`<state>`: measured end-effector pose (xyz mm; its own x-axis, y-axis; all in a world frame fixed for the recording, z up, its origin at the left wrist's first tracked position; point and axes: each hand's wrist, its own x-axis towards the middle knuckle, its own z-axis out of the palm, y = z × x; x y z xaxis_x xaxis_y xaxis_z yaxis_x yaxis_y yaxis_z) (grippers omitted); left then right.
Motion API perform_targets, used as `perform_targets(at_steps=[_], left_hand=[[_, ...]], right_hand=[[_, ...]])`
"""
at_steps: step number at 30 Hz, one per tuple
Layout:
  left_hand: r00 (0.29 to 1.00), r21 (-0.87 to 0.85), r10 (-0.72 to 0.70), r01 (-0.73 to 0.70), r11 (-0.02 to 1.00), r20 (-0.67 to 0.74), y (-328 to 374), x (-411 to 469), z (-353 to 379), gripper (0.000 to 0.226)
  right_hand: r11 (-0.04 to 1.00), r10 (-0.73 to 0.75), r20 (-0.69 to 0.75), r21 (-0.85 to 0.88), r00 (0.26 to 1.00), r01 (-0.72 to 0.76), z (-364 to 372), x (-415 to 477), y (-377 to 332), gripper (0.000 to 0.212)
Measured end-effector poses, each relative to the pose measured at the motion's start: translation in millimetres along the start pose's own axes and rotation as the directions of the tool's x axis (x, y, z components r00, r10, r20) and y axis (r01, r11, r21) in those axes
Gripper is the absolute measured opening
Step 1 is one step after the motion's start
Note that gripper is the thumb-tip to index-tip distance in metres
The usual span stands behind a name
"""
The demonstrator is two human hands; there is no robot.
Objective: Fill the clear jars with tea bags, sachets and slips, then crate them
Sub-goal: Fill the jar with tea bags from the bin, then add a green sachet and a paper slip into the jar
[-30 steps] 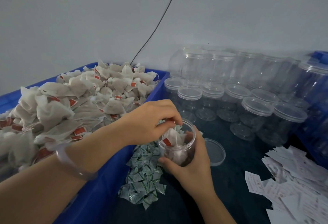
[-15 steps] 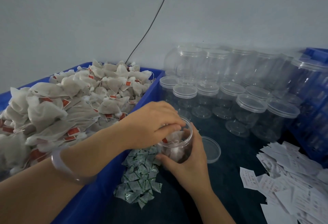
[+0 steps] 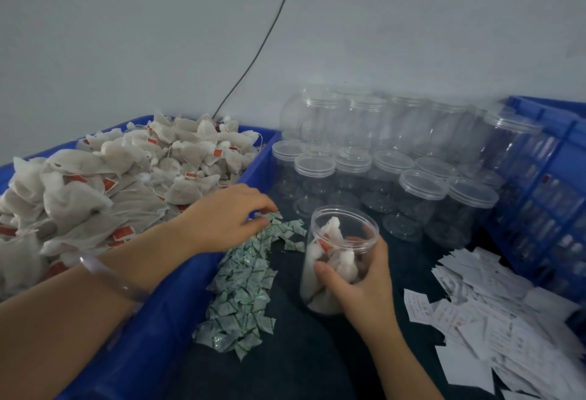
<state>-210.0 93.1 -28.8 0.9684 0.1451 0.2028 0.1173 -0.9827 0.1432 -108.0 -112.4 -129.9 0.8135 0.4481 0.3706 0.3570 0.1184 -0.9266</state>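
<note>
Dark tabletop, grey wall behind. My right hand grips clear plastic jar, part-filled w/ white tea bags. My left hand has left jar mouth, fingers pinching at green-white sachet pile; sachet step next.

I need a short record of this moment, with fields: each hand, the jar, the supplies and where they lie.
left hand: fingertips on the far end of the sachets, reaching over the bin edge
right hand: gripping the jar, tilted, no lid
jar contents: white tea bags, partly full
tea bags: heaped in the blue bin, on the left
sachets: green and white pile on the dark table, between bin and jar
slips: white pile, on the right
empty jars: lidded, at the back
crate: blue, far right
</note>
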Motion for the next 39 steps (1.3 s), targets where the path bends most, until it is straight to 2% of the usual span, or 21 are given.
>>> perform_targets(at_steps=[2, 5, 9, 11, 13, 18, 20, 22, 23, 24, 26, 27, 30, 32, 34, 36, 37, 39], left_hand=[[0.991, 0.022, -0.064, 0.062, 0.998, 0.115, 5.5, 1.5, -0.8, 0.038], [0.936, 0.116, -0.186, 0.158, 0.981, 0.297, 23.4, 14.8, -0.5, 0.036], [0.872, 0.260, -0.258, 0.158, 0.953, 0.417, 54.4, 36.3, 22.9, 0.021], [0.809, 0.331, -0.357, 0.215, 0.919, 0.466, 55.1, 41.4, 43.6, 0.025], [0.760, 0.366, -0.447, 0.293, 0.883, 0.471, 47.9, 41.7, 58.5, 0.029], [0.790, 0.310, -0.506, 0.414, 0.856, 0.345, 43.0, 36.0, 59.3, 0.025], [0.824, 0.213, -0.502, 0.458, 0.863, 0.264, 47.1, 36.3, 46.9, 0.025], [0.884, -0.063, -0.463, 0.467, 0.882, 0.062, 53.5, 38.0, 29.4, 0.024], [0.901, -0.250, -0.428, 0.400, 0.882, -0.070, 61.1, 35.8, 19.9, 0.023], [0.902, -0.434, -0.386, 0.274, 0.858, -0.192, 70.9, 32.5, 10.6, 0.023], [0.909, -0.664, -0.289, 0.019, 0.747, -0.299, 94.0, 23.5, -2.4, 0.025], [0.924, -0.690, -0.236, -0.041, 0.722, -0.302, 104.3, 19.6, -2.9, 0.027], [0.957, -0.554, -0.093, -0.078, 0.829, -0.274, 119.7, 12.8, 13.3, 0.023], [0.944, -0.515, -0.066, -0.116, 0.849, -0.322, 118.5, 10.7, 28.4, 0.014], [0.903, -0.635, -0.153, -0.155, 0.757, -0.402, 115.2, 6.1, 44.2, 0.011], [0.860, -0.774, -0.258, -0.218, 0.594, -0.440, 112.7, 1.6, 63.2, 0.017], [0.844, -0.823, -0.312, -0.235, 0.517, -0.437, 112.8, -0.3, 75.1, 0.025], [0.824, -0.926, -0.459, -0.192, 0.324, -0.332, 117.5, 0.0, 96.9, 0.037]], right_hand=[[1.000, 0.010, 0.081, -0.024, 0.997, -0.008, -8.5, -9.5, 1.7, 0.085], [0.998, 0.030, 0.135, -0.061, 0.990, -0.022, -18.9, -25.8, 9.4, 0.081], [0.998, 0.018, 0.145, -0.065, 0.989, -0.009, -18.8, -35.5, 12.5, 0.084], [0.997, -0.001, 0.143, -0.072, 0.990, 0.011, -17.1, -35.4, 10.2, 0.084], [0.997, -0.010, 0.146, -0.077, 0.989, 0.022, -17.4, -35.0, 9.5, 0.082], [0.998, -0.006, 0.151, -0.064, 0.989, 0.015, -19.2, -34.2, 9.1, 0.079], [0.999, 0.000, 0.155, -0.051, 0.988, 0.008, -18.7, -33.8, 9.0, 0.081], [0.999, -0.003, 0.159, -0.039, 0.987, 0.009, -19.5, -33.4, 9.9, 0.081], [0.999, -0.002, 0.162, -0.040, 0.987, 0.008, -19.8, -33.2, 10.1, 0.080], [0.999, -0.002, 0.162, -0.044, 0.987, 0.009, -19.9, -33.1, 9.6, 0.080], [0.999, -0.008, 0.166, -0.041, 0.986, 0.015, -20.0, -33.1, 9.1, 0.081], [0.999, -0.015, 0.167, -0.037, 0.986, 0.022, -19.9, -32.9, 8.9, 0.082], [0.999, -0.044, 0.180, -0.019, 0.983, 0.048, -19.9, -32.6, 7.6, 0.084], [0.998, -0.060, 0.184, 0.002, 0.981, 0.061, -20.7, -32.4, 7.5, 0.083], [0.998, -0.065, 0.185, 0.000, 0.981, 0.066, -22.3, -32.0, 10.5, 0.082], [0.997, -0.079, 0.170, 0.000, 0.982, 0.081, -22.6, -30.6, 14.6, 0.081], [0.996, -0.084, 0.162, 0.007, 0.983, 0.084, -22.3, -29.4, 15.4, 0.082], [0.997, -0.079, 0.154, 0.030, 0.985, 0.075, -22.2, -27.0, 14.0, 0.083]])
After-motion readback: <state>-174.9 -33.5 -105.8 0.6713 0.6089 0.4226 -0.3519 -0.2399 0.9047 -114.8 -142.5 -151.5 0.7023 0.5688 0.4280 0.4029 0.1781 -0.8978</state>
